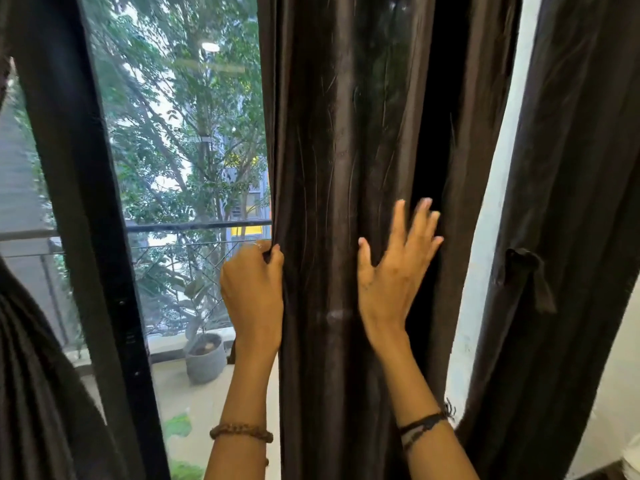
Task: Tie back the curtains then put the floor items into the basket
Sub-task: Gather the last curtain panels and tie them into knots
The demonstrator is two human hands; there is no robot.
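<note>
We see left hand (252,289) fingertips buried in fold at curtain (346,202) edge, so grip depth unclear. Right hand (394,268) fingertips motion-blurred. Curtain top and hem cut off by frame. Second curtain (571,202) at right also cropped; its tie-back (526,271) knot too dark to read. Dark fabric (31,375) at lower left only partly in frame, can't identify. We get both forearms cropped at bottom edge.
</note>
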